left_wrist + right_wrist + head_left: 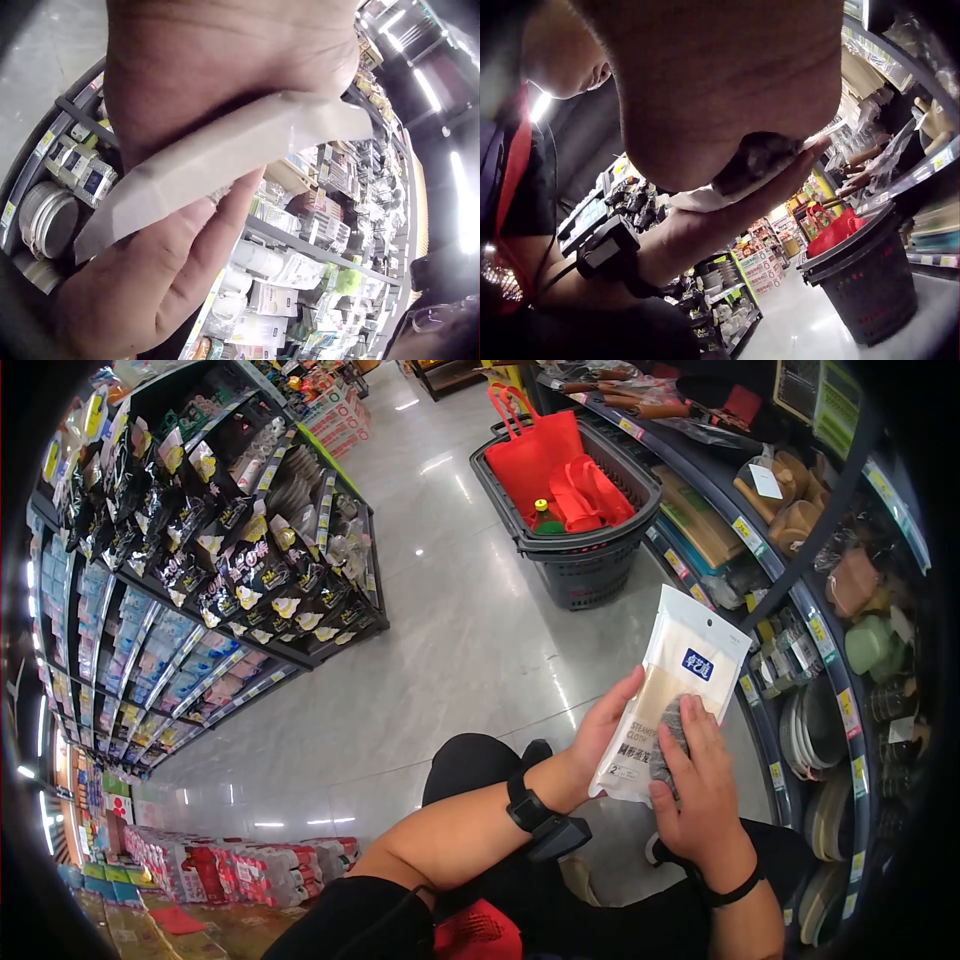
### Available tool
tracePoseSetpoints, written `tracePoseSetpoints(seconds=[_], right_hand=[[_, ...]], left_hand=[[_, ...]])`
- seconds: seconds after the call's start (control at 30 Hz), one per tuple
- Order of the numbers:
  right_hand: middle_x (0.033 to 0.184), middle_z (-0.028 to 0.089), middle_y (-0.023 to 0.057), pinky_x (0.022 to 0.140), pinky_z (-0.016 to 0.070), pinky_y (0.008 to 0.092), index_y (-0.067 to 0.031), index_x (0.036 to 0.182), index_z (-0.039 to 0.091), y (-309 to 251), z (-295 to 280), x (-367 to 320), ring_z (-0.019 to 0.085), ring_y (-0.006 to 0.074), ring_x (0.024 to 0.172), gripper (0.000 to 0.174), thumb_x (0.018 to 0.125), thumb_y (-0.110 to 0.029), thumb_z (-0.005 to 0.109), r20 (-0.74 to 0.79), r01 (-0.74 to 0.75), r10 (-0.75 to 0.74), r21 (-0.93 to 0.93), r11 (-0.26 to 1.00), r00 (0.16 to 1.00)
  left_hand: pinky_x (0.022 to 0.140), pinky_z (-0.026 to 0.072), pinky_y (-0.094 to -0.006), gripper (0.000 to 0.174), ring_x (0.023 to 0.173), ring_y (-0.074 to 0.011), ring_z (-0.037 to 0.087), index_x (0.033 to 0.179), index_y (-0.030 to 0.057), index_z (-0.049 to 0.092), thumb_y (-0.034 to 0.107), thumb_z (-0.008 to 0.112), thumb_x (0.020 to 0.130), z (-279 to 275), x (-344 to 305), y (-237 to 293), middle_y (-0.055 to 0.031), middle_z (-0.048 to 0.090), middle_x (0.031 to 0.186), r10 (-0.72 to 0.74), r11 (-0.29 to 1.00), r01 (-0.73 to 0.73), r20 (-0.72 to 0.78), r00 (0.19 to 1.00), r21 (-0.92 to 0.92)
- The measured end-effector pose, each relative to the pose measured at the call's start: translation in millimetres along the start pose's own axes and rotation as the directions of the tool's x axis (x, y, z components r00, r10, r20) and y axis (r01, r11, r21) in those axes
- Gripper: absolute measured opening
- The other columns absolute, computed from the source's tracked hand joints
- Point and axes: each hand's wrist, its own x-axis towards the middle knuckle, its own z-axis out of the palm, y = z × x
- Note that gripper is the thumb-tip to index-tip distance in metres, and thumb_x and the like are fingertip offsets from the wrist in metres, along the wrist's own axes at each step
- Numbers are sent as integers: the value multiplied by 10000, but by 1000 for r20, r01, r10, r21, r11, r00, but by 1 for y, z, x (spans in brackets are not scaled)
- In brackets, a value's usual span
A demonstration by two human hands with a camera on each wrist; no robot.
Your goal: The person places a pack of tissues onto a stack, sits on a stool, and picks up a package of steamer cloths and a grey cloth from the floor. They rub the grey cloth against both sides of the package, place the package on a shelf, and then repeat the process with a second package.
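A white and clear packet of steamer cloth [665, 710], with a blue label near its top, is held upright at a tilt before the person. The left hand [588, 745] holds it from its left side, thumb along that edge; the other fingers are hidden behind the packet. Flat on the packet's lower front rests the right hand [700, 790], its fingers straight and pointing up the packet. In the left wrist view the packet [217, 161] is seen edge-on between the two hands. A pale edge of the packet [701, 199] shows under the right hand in the right wrist view.
A dark shopping basket [585, 565] stands on the floor ahead, holding red bags [540, 450] and a green bottle with a yellow cap [545, 520]. Kitchenware shelves [745, 535] run along the right. On the left stands a shelf of black packets [230, 560].
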Motion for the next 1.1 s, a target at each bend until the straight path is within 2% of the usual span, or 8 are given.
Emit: tracePoseSetpoints(seconds=[0.37, 0.53, 0.6, 0.67, 0.7, 0.8, 0.93, 1.1], right_hand=[[1667, 355, 331, 1262, 295, 593, 31, 1575, 451, 30, -5, 2, 359, 527, 1539, 610, 1031, -226, 550, -241, -106, 109, 26, 994, 964], [1642, 413, 304, 1241, 333, 578, 4, 1548, 503, -1, 12, 3, 398, 498, 1525, 624, 972, -186, 645, -62, 195, -191, 72, 978, 980], [1637, 424, 296, 1236, 342, 575, 0, 1541, 515, 8, 1, 6, 406, 488, 1523, 629, 951, -162, 661, -113, 75, -74, 3, 997, 991], [1641, 426, 286, 1237, 343, 572, 15, 1553, 494, 33, -14, 8, 404, 467, 1533, 650, 946, -150, 657, -219, -71, 60, -42, 997, 974], [1644, 422, 285, 1240, 340, 572, 29, 1561, 476, 41, -21, 9, 398, 465, 1537, 662, 949, -154, 650, -290, -140, 138, 16, 990, 947], [1650, 416, 284, 1251, 332, 565, 52, 1575, 443, 38, -19, 3, 386, 453, 1551, 681, 957, -159, 634, -295, -131, 137, 40, 991, 946], [1635, 446, 262, 1256, 343, 542, 25, 1550, 495, 0, 3, -4, 399, 422, 1553, 666, 947, -199, 670, -146, 74, -58, 109, 991, 988], [1634, 450, 258, 1240, 361, 554, 15, 1534, 520, 30, -32, -17, 425, 441, 1529, 660, 926, -170, 698, -305, -76, 54, -62, 995, 951]], left_hand=[[1197, 455, -481, 712, 1434, -320, 556, 1662, 107, 355, 591, 316, 1142, -4, 1, -20, -140, 512, 1604, -171, 984, 170, 19, 985, 50], [1172, 482, -473, 770, 1391, -316, 592, 1616, 106, 428, 674, 349, 1103, -2, 1, -24, -164, 554, 1554, -53, 968, 119, -281, 958, 222], [1162, 491, -484, 816, 1381, -328, 601, 1601, 103, 456, 722, 369, 1077, 3, 3, -27, -180, 566, 1539, -23, 935, 166, -414, 910, 314], [1190, 454, -542, 872, 1420, -381, 567, 1633, 109, 419, 760, 358, 1056, -12, -4, -18, -196, 535, 1578, -193, 977, 191, -13, 981, -98], [1213, 411, -589, 909, 1459, -423, 519, 1668, 126, 364, 784, 345, 1042, 13, -2, -21, -208, 487, 1623, -194, 957, 244, -276, 941, 159], [1176, 467, -541, 826, 1412, -370, 574, 1660, 116, 368, 713, 275, 1096, 0, -3, -28, -170, 537, 1575, -228, 973, 225, -75, 971, -43], [1195, 456, -490, 842, 1425, -341, 562, 1663, 122, 365, 730, 300, 1084, -4, 2, -27, -161, 536, 1576, -35, 989, 69, -247, 968, 131], [1195, 457, -487, 840, 1461, -345, 528, 1677, 142, 343, 733, 324, 1080, 11, 11, -46, -160, 510, 1608, -203, 979, 197, -148, 968, -59]])
